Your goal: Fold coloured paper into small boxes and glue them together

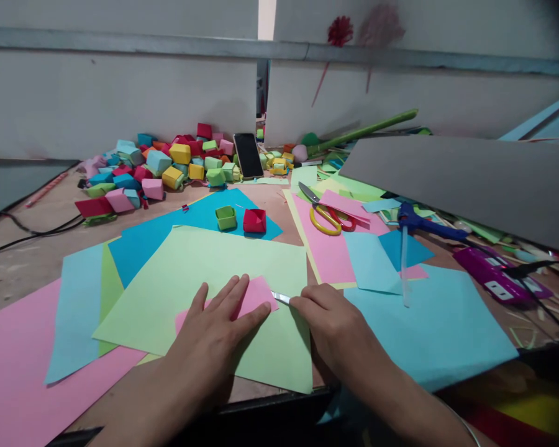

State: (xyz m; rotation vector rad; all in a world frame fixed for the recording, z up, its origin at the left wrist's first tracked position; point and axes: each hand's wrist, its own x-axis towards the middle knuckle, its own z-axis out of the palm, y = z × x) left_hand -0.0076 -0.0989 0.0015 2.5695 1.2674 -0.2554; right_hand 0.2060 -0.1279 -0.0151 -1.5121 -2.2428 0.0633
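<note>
My left hand [212, 332] lies flat with its fingers spread over a small pink piece of paper [257, 298]. Part of that piece is hidden under the palm. In my right hand [333, 323] is a craft knife, its blade [281, 297] pointing left with the tip at the pink piece's right edge. The knife's handle is hidden by my fingers. Both hands are over a large light green sheet [270, 254]. Beyond it, a small green paper box [226, 218] and a red paper box [254, 221] sit on a blue sheet [168, 220].
Many folded paper cubes [172, 162] are heaped at the back left beside a phone [248, 155]. Scissors [325, 214] rest on paper at right. A blue glue gun [419, 222] and a purple power strip [496, 276] lie farther right, near a grey board [466, 180].
</note>
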